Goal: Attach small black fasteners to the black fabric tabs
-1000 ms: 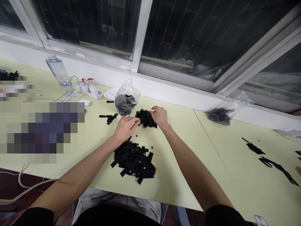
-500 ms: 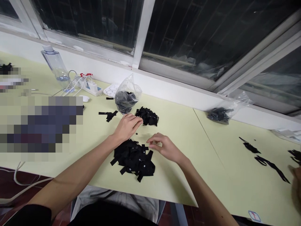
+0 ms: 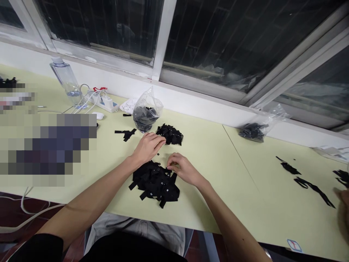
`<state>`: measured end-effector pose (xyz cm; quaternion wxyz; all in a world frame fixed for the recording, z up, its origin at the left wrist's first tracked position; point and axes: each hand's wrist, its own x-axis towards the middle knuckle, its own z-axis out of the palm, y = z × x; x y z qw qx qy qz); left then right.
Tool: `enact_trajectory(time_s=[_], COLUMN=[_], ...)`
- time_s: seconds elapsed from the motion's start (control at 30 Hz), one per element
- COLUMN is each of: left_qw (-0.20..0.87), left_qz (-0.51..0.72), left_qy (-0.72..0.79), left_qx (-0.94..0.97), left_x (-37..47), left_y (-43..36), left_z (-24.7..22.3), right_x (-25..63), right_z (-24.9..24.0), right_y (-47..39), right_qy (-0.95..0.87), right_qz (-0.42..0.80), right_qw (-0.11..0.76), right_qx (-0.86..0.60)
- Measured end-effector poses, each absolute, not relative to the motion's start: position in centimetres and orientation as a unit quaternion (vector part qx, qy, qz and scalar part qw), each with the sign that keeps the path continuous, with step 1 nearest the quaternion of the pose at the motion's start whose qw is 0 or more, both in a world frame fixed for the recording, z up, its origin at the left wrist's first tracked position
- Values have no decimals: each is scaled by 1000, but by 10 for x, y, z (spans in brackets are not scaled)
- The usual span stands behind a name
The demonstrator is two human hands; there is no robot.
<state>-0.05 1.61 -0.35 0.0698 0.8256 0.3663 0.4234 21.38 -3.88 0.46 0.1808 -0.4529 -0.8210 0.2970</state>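
On the table in front of me lies a pile of black fabric strips (image 3: 155, 183) with small shiny metal bits on some. My right hand (image 3: 182, 169) is at the pile's upper right edge, thumb and fingers pinched together by a strip end; what is between them is too small to make out. My left hand (image 3: 149, 146) hovers between this pile and a smaller heap of black pieces (image 3: 170, 134), its fingers closed, their grip hidden. Below its fingertips, a small black ring (image 3: 158, 154) lies on the table.
Behind the heap stands a clear bag of black pieces (image 3: 147, 114), with loose strips (image 3: 127, 134) to its left. A bottle (image 3: 67, 82) and power strip (image 3: 107, 103) are back left. At right are another bag (image 3: 252, 131), black straps (image 3: 316, 191) and another person's hand (image 3: 344, 200).
My right hand has moved slightly left to the pile's edge, and its fingers have closed together. The left hand has stayed nearly still. The view has shifted a little.
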Motion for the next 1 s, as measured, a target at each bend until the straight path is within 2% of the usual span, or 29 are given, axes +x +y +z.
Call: enact_trajectory(time_s=[0.27, 0.43, 0.67, 1.0], left_qw=[100, 171, 237, 270], left_qz=[431, 434, 457, 471], left_qy=[347, 350, 344, 350], left_qx=[827, 812, 785, 763], left_x=[2, 6, 16, 14], left_y=[11, 2, -6, -1], left_z=[1, 10, 9, 4], right_x=[219, 219, 198, 184], right_z=[18, 30, 29, 10], right_y=[-39, -34, -20, -3], right_qy=[-785, -719, -656, -615], right_qz=[352, 405, 372, 320], right_qw=[218, 322, 468, 539], right_qx=[-461, -463, -461, -479])
